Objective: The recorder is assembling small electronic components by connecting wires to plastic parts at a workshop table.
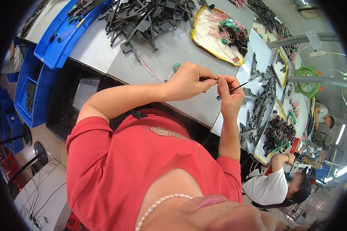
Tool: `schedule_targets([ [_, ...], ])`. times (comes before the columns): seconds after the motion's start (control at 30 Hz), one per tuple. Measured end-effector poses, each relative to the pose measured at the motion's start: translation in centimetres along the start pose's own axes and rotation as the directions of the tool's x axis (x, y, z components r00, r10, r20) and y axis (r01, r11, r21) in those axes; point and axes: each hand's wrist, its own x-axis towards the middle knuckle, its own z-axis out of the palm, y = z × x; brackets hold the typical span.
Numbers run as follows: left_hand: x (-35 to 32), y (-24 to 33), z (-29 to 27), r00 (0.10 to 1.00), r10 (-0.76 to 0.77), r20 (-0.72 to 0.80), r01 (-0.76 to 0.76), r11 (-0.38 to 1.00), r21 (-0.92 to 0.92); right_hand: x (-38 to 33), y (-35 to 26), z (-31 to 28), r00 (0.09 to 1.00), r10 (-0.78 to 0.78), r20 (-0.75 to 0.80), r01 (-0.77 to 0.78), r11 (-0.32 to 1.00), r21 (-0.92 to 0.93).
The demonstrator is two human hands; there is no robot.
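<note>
My left hand (191,80) is closed in a pinch on a small dark part (216,79), mostly hidden by the fingers. Against it, fingertip to fingertip, my right hand (230,95) is also closed. A thin dark rod-like tool (240,85) lies across its fingers, with a blue piece (219,98) showing on the other side; its exact kind is unclear. Beside my left wrist, pink and white wires (150,70) run from a dark grey plastic bracket (131,51) toward the hand. A round green circuit board (176,67) lies just beyond the left hand.
Dark plastic brackets (146,19) are heaped on the grey table (192,109). Yellow-edged trays (206,46) hold wired green boards. More brackets (264,100) lie at right, near a green basket (307,81). Blue bins (54,50) stand at left; a co-worker (272,184) sits at right.
</note>
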Motion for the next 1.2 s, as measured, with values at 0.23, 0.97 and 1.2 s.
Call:
schedule_targets([
  [0.23,0.6,-0.9,0.5,0.959,0.257,-0.122,-0.216,0.936,0.277,0.6,1.2,1.9,0.985,-0.071,-0.157,0.082,0.995,0.061],
  [0.97,1.1,-0.8,0.1,0.876,0.438,-0.202,-0.349,0.865,0.36,1.6,1.5,3.9,0.977,-0.091,-0.195,0.141,0.955,0.262],
  [1.2,0.6,-0.1,-1.3,0.979,0.129,-0.155,-0.121,0.991,0.059,1.2,-1.2,2.7,0.995,0.085,-0.048,-0.073,0.975,0.212],
])
